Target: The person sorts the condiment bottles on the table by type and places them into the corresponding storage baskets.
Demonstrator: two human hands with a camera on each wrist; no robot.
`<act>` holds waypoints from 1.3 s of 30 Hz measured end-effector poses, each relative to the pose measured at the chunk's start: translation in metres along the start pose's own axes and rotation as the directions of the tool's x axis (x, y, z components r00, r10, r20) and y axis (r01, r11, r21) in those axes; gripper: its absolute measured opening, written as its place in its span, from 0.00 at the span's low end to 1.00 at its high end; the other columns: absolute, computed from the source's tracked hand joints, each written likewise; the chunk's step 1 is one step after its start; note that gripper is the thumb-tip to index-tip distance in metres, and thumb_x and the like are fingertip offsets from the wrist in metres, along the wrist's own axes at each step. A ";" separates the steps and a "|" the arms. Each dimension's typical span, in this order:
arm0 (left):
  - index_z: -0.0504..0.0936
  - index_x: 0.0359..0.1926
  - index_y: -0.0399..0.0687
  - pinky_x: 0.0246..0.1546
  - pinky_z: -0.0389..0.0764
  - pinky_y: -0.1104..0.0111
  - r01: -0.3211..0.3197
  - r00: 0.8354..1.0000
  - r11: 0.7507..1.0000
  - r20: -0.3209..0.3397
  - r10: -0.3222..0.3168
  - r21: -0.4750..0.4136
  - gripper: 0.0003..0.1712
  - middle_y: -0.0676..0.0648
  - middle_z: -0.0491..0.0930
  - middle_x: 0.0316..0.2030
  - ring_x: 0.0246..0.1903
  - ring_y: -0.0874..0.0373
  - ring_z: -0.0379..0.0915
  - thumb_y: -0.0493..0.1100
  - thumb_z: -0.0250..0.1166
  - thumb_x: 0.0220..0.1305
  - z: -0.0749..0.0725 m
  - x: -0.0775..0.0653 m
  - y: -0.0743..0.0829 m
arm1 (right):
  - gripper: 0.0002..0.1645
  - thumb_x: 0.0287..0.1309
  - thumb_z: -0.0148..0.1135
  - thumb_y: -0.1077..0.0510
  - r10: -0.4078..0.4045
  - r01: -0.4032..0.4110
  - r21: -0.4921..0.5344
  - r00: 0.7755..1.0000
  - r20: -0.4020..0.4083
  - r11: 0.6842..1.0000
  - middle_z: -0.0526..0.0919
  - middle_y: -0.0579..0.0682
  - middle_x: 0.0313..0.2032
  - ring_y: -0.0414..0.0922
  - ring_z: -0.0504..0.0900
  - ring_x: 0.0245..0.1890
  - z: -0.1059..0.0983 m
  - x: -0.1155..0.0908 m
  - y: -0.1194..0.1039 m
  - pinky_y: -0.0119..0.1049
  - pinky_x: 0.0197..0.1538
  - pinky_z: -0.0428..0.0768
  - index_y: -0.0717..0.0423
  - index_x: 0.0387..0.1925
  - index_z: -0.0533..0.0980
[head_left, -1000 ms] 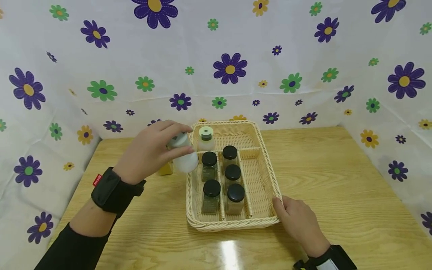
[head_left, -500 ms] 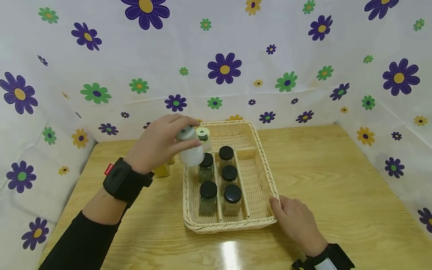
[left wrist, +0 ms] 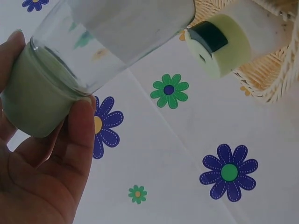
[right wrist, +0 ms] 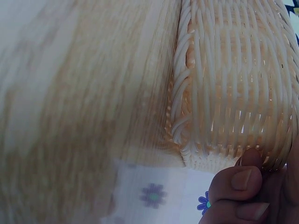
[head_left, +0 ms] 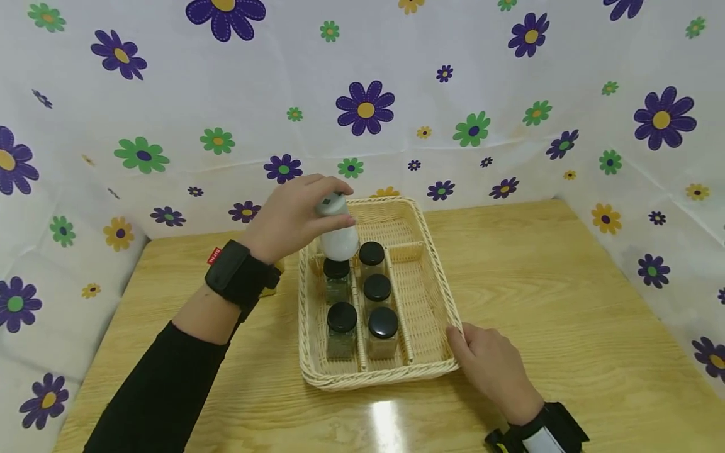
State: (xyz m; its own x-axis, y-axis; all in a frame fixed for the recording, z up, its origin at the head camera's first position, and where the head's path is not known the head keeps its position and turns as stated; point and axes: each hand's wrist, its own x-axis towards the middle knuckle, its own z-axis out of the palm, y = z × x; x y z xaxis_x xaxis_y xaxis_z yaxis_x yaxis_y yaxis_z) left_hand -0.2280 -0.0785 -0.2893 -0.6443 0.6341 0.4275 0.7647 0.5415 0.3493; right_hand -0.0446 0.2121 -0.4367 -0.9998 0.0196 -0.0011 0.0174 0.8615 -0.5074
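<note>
My left hand pinches the pale green cap of a clear seasoning bottle with white contents, held over the back left part of the wicker basket. In the left wrist view, fingers and thumb wrap round the cap. Close by it there, another seasoning bottle with a light green flip cap stands in the basket; the hand and held bottle hide it in the head view. With its thumb over the rim, my right hand grips the basket's front right corner, and its curled fingers show in the right wrist view.
Several black-lidded glass jars stand in two columns in the basket's left and middle compartments. A yellow object, partly hidden by the left wrist, is on the wooden table. A flowered cloth hangs behind.
My left hand has carried the bottle rightward and slightly back, from beside the basket's left rim to above its back left part. The right hand keeps its grip on the corner.
</note>
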 end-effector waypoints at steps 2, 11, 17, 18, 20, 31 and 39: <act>0.76 0.49 0.59 0.35 0.77 0.65 0.014 1.000 1.000 0.006 -0.014 -0.003 0.23 0.53 0.76 0.46 0.41 0.61 0.69 0.60 0.63 0.55 0.005 0.005 -0.001 | 0.29 0.68 0.35 0.37 0.001 -0.001 0.000 1.000 -0.001 1.000 0.58 0.41 0.12 0.40 0.60 0.13 0.000 0.000 0.001 0.32 0.15 0.55 0.46 0.18 0.67; 0.76 0.50 0.59 0.34 0.77 0.65 0.015 0.999 1.000 0.045 -0.015 -0.006 0.23 0.52 0.76 0.44 0.40 0.60 0.69 0.60 0.63 0.55 0.017 0.026 -0.002 | 0.29 0.68 0.36 0.36 0.010 -0.010 0.000 1.000 -0.025 1.000 0.58 0.41 0.12 0.40 0.63 0.15 0.001 0.002 0.006 0.33 0.15 0.58 0.45 0.17 0.66; 0.76 0.50 0.58 0.35 0.77 0.65 0.014 0.999 1.000 0.046 -0.014 -0.012 0.24 0.53 0.76 0.45 0.40 0.60 0.68 0.61 0.63 0.55 0.026 0.039 -0.002 | 0.28 0.68 0.36 0.37 0.016 -0.016 -0.001 1.000 -0.018 1.000 0.59 0.41 0.13 0.41 0.65 0.17 -0.002 0.003 0.006 0.34 0.17 0.61 0.45 0.17 0.66; 0.76 0.50 0.58 0.36 0.77 0.65 0.014 0.999 1.000 0.048 -0.013 -0.010 0.24 0.53 0.76 0.45 0.40 0.60 0.69 0.61 0.63 0.55 0.028 0.041 -0.002 | 0.29 0.68 0.36 0.36 0.020 -0.020 -0.001 1.000 -0.014 1.000 0.60 0.42 0.13 0.41 0.65 0.17 -0.003 0.003 0.006 0.34 0.17 0.62 0.46 0.17 0.66; 0.76 0.50 0.58 0.36 0.77 0.65 0.014 0.998 1.000 0.055 -0.014 -0.007 0.24 0.53 0.76 0.45 0.41 0.60 0.69 0.61 0.63 0.55 0.031 0.045 -0.002 | 0.28 0.68 0.36 0.36 0.028 -0.028 0.000 1.000 -0.010 1.000 0.60 0.42 0.13 0.41 0.65 0.18 -0.004 0.003 0.006 0.34 0.17 0.62 0.45 0.18 0.67; 0.75 0.49 0.58 0.38 0.76 0.63 0.033 0.996 0.999 0.087 -0.034 0.011 0.23 0.52 0.77 0.44 0.41 0.58 0.69 0.59 0.65 0.54 0.040 0.063 -0.007 | 0.27 0.68 0.37 0.37 0.008 -0.008 0.009 1.000 -0.013 1.000 0.59 0.40 0.12 0.39 0.64 0.15 0.000 0.005 0.007 0.33 0.15 0.60 0.43 0.18 0.67; 0.75 0.50 0.58 0.40 0.76 0.62 0.073 0.983 0.997 0.166 -0.073 0.009 0.23 0.52 0.76 0.45 0.42 0.58 0.68 0.58 0.66 0.54 0.055 0.076 -0.009 | 0.29 0.68 0.35 0.37 0.017 -0.017 -0.001 1.000 0.017 1.000 0.60 0.41 0.12 0.40 0.65 0.15 -0.002 0.003 0.008 0.34 0.17 0.62 0.44 0.16 0.65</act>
State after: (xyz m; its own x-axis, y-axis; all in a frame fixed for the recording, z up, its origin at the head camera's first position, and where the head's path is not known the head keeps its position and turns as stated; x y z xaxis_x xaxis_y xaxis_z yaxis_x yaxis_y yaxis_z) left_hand -0.2845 -0.0048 -0.3060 -0.6913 0.6756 0.2565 0.7157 0.5910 0.3721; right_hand -0.0475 0.2203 -0.4394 -0.9994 0.0254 -0.0241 0.0341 0.8614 -0.5068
